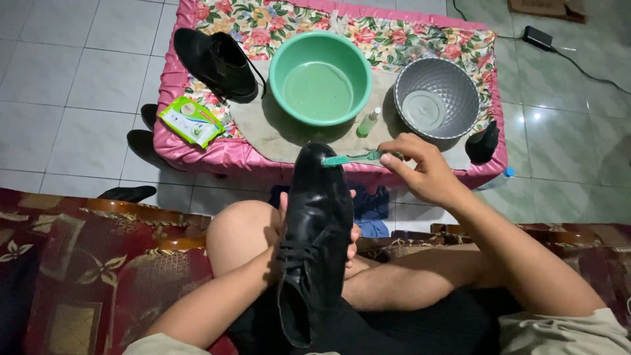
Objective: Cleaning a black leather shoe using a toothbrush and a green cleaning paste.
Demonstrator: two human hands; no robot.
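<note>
Centre frame: left hand [286, 231] clamped under and around a black lace-up shoe [317, 233], toe tilted up toward the low table's pink front edge [217, 156], with a narrow gap between toe and edge. Right hand [420, 172], centre-right, forearm angled in from lower right, pinches a green toothbrush [351, 158] with bristles touching the toe. Upper frame: green basin [320, 77], grey basket [437, 97], second black shoe [217, 64] crowd the tabletop; open tile floor either side.

Low table [197, 154] w/ pink-edged floral cover on a tiled floor [85, 79]: a black shoe [217, 62], green basin [320, 77] of water, small green bottle [368, 123], grey basket [437, 98], green-and-white packet [190, 120], all on top.
</note>
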